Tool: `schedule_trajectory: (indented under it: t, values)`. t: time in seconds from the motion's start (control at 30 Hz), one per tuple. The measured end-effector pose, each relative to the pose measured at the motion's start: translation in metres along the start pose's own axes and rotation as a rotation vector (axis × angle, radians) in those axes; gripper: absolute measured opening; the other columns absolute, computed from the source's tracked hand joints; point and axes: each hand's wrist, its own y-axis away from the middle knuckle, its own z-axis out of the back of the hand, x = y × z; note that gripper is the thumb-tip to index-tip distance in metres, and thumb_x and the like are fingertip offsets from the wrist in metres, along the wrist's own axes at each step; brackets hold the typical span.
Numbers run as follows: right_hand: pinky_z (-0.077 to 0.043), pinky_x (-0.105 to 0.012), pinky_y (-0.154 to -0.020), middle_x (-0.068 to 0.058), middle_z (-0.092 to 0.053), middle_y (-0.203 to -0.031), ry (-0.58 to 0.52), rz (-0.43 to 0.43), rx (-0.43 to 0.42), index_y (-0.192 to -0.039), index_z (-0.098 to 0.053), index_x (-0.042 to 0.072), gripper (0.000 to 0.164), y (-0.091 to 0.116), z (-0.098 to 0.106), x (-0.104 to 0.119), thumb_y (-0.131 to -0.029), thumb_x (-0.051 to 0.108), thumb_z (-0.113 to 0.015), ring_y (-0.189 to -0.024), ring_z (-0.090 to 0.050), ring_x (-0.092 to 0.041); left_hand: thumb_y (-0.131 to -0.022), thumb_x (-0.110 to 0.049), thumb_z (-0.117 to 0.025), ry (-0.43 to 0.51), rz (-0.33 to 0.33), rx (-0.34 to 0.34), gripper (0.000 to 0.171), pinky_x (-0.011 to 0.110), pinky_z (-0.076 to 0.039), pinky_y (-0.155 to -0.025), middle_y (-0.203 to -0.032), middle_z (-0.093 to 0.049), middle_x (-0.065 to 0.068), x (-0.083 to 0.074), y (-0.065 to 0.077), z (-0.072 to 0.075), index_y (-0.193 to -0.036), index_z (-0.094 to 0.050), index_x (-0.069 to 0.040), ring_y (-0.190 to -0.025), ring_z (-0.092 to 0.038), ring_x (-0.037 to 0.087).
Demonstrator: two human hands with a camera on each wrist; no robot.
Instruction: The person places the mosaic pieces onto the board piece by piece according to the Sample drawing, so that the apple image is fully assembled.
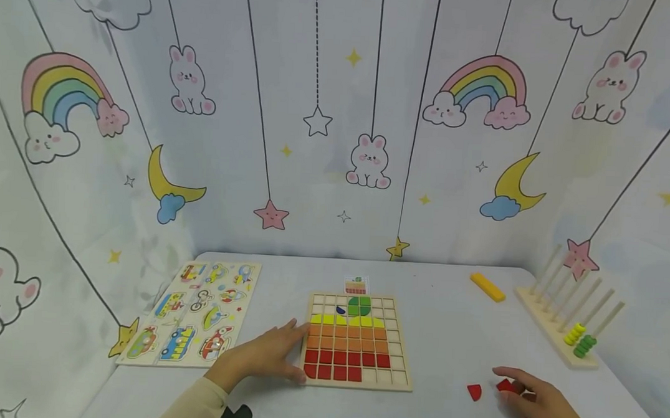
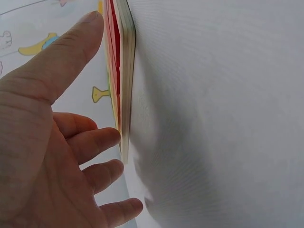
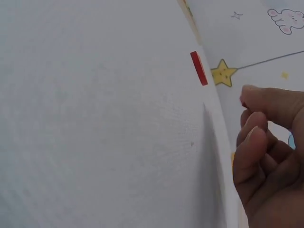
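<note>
A wooden grid board (image 1: pixel 399 377) lies in front of me, with red tiles (image 1: pixel 341 357), orange tiles (image 1: pixel 347 337), yellow, green and small blue pieces set in it. At its left edge rests my left hand (image 1: pixel 263 358), thumb near the lower corner and fingers spread; the left wrist view has these fingers beside the board's side (image 2: pixel 126 80). To the right of the board, my right hand (image 1: pixel 542 405) pinches a red tile (image 1: pixel 505 385), mostly hidden by fingertips in the right wrist view. Another red piece (image 1: pixel 474 392) with a curved edge lies on the table beside that hand.
A small picture card (image 1: pixel 356 285) is behind the board. On the left lies a vehicle puzzle board (image 1: pixel 195 315). A yellow block (image 1: pixel 487 287) and a peg stand (image 1: pixel 557 331) with yellow and green beads are at right. A dark object (image 1: pixel 238 417) sits by the left sleeve.
</note>
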Motion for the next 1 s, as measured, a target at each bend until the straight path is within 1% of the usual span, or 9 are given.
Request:
schedule_trajectory:
  t: [0.17,0.23,0.37,0.47,0.57,0.7,0.77,0.83,1.0]
  values:
    - [-0.053,-0.028,-0.06,-0.007,-0.063,-0.087,-0.225,-0.058,-0.067,-0.146,-0.052,0.001,0.066,-0.004,0.012,0.012,-0.095,0.039,-0.071,-0.069,-0.059,-0.02,-0.076,-0.062,-0.081,-0.01,-0.009,-0.013,0.108,0.06,-0.027,-0.122,-0.162,-0.04,0.01,0.001,-0.002,0.002,-0.159,-0.035,-0.011,-0.153,-0.027,0.036]
    - [-0.055,-0.029,-0.063,-0.005,-0.065,-0.089,-0.327,-0.083,-0.102,-0.148,-0.05,0.003,0.069,-0.008,0.015,0.018,-0.095,0.043,-0.07,-0.073,-0.06,-0.018,-0.077,-0.062,-0.081,-0.011,-0.01,-0.017,0.108,0.06,-0.027,-0.122,-0.162,-0.039,0.009,0.001,-0.003,0.003,-0.159,-0.034,-0.011,-0.153,-0.027,0.036]
    - [-0.055,-0.027,-0.065,0.001,-0.068,-0.093,-0.574,-0.072,-0.148,-0.141,-0.056,0.029,0.048,-0.011,0.016,0.026,-0.096,0.035,-0.071,-0.072,-0.059,-0.015,-0.077,-0.06,-0.082,0.004,-0.014,-0.012,0.106,0.06,-0.026,-0.122,-0.162,-0.04,0.01,0.002,-0.003,0.002,-0.159,-0.035,-0.011,-0.153,-0.027,0.036]
    - [-0.055,-0.026,-0.064,0.005,-0.072,-0.094,-0.684,-0.045,-0.167,-0.125,-0.06,0.038,0.033,-0.014,0.011,0.031,-0.096,0.03,-0.072,-0.07,-0.058,-0.013,-0.077,-0.059,-0.082,0.012,-0.011,-0.004,0.106,0.061,-0.026,-0.122,-0.161,-0.041,0.011,0.002,-0.002,-0.001,-0.159,-0.035,-0.012,-0.153,-0.027,0.037]
    - [-0.054,-0.024,-0.063,0.007,-0.074,-0.096,-0.743,-0.033,-0.163,-0.117,-0.065,0.038,0.023,-0.017,0.003,0.041,-0.096,0.031,-0.072,-0.071,-0.058,-0.011,-0.077,-0.06,-0.082,0.009,-0.011,0.003,0.105,0.061,-0.026,-0.122,-0.161,-0.041,0.008,0.003,-0.001,-0.002,-0.159,-0.036,-0.014,-0.153,-0.027,0.036]
    - [-0.051,-0.021,-0.061,0.006,-0.075,-0.1,-0.86,-0.032,-0.108,-0.121,-0.069,0.034,0.024,-0.024,-0.007,0.058,-0.098,0.027,-0.07,-0.07,-0.055,-0.008,-0.076,-0.058,-0.083,-0.003,-0.024,0.003,0.104,0.061,-0.028,-0.121,-0.161,-0.041,0.006,0.001,-0.001,-0.004,-0.159,-0.037,-0.016,-0.153,-0.028,0.036]
    - [-0.049,-0.02,-0.058,0.003,-0.076,-0.101,-0.875,-0.033,-0.081,-0.129,-0.066,0.027,0.031,-0.028,-0.016,0.069,-0.098,0.025,-0.07,-0.068,-0.054,-0.007,-0.076,-0.057,-0.083,-0.014,-0.026,0.001,0.104,0.061,-0.029,-0.121,-0.162,-0.041,0.007,0.001,-0.001,-0.005,-0.159,-0.037,-0.015,-0.153,-0.028,0.036]
    - [-0.048,-0.021,-0.057,0.001,-0.075,-0.1,-0.825,-0.046,-0.051,-0.134,-0.061,0.02,0.04,-0.035,-0.03,0.082,-0.096,0.026,-0.073,-0.067,-0.054,-0.009,-0.076,-0.057,-0.083,-0.026,-0.029,-0.001,0.105,0.06,-0.029,-0.12,-0.162,-0.04,0.007,0.0,-0.001,-0.004,-0.159,-0.036,-0.014,-0.153,-0.028,0.036]
    - [-0.049,-0.025,-0.058,-0.006,-0.071,-0.092,-0.541,0.047,0.111,-0.133,-0.057,0.004,0.052,-0.049,-0.078,0.115,-0.091,0.028,-0.078,-0.068,-0.055,-0.016,-0.076,-0.059,-0.083,-0.037,-0.025,0.004,0.105,0.06,-0.029,-0.121,-0.162,-0.04,0.008,0.0,-0.002,-0.003,-0.158,-0.036,-0.013,-0.153,-0.028,0.035]
